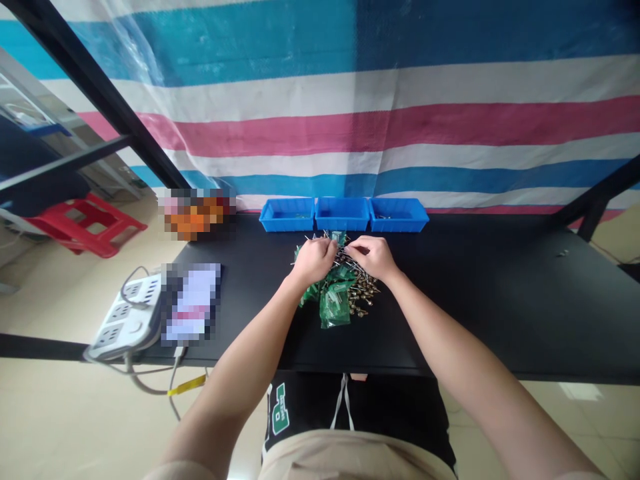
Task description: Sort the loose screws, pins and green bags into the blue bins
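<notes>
Three blue plastic trays (344,215) stand in a row along the far edge of the black tabletop (475,300), the right one holding a few small metal pieces (383,216). At centre, a heap of brass-tipped metal pins (361,290) lies tangled with green plastic bags (335,303). The left hand (314,261) curls down onto the heap, its grip hidden; the right hand (371,257) pinches at the pins – which ones is too small to tell. A power strip (125,317) sits at lower left, a red stool (85,223) on the floor at upper left, and a striped tarp (350,120) hangs behind – blue, white and pink.

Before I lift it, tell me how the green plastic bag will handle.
The green plastic bag will likely be floppy, since it lies creased. Its glossy film may slip in fingers. The gold-coloured metal pins beside it could snag it.
</notes>
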Action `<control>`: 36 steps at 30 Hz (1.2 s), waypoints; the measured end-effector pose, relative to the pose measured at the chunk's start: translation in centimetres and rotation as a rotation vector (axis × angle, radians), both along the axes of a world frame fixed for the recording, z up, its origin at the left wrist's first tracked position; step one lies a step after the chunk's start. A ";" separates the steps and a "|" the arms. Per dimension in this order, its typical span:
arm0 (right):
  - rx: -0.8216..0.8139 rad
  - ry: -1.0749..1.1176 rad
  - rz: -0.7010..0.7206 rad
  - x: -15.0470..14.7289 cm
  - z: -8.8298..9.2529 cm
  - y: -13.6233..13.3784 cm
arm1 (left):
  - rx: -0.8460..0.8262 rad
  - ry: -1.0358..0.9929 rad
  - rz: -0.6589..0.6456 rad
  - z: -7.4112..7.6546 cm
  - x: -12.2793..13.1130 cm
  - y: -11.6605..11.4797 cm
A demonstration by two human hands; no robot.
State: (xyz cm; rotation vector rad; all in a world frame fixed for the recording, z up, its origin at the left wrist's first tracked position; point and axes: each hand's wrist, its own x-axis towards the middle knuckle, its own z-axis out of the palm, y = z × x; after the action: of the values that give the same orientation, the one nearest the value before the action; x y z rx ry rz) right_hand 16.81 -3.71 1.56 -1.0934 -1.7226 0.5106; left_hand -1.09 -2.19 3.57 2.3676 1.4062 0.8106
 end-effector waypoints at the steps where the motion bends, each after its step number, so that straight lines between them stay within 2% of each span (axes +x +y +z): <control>1: -0.029 0.040 -0.011 0.0 -0.1 0.1 | -0.008 -0.014 0.005 0.0 0.0 0.0; 6: -0.159 0.348 -0.168 0.8 -1.1 1.7 | -0.035 -0.048 0.073 0.0 -0.2 0.0; 12: -0.314 0.798 -0.422 2.1 -1.4 3.7 | 0.022 -0.005 0.054 -0.3 -0.2 0.3; 15: -0.350 0.915 -0.490 2.6 -1.2 4.1 | 0.027 0.007 0.034 -0.3 -0.2 0.4; 21: -0.348 0.992 -0.508 3.0 -1.3 4.4 | -0.010 0.021 0.022 -0.1 -0.2 0.4; 26: -0.372 0.954 -0.469 2.9 -1.1 4.3 | 0.010 0.124 0.061 -0.2 -0.2 0.6; 29: -0.360 0.855 -0.450 2.9 -1.3 4.1 | 0.050 0.235 0.072 -0.3 -0.1 0.7; 32: -0.251 0.583 -0.380 2.7 -1.7 3.7 | 0.065 0.376 0.084 -0.2 -0.2 0.5; 36: -0.061 0.063 -0.235 1.7 -1.9 2.4 | 0.049 0.478 0.063 -0.3 -0.2 0.2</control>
State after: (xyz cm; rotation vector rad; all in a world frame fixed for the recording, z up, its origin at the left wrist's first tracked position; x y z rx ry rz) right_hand 18.48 -1.30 -0.35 -1.2903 -1.5078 0.4464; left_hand -1.29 -1.96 3.31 2.6842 1.6527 0.2988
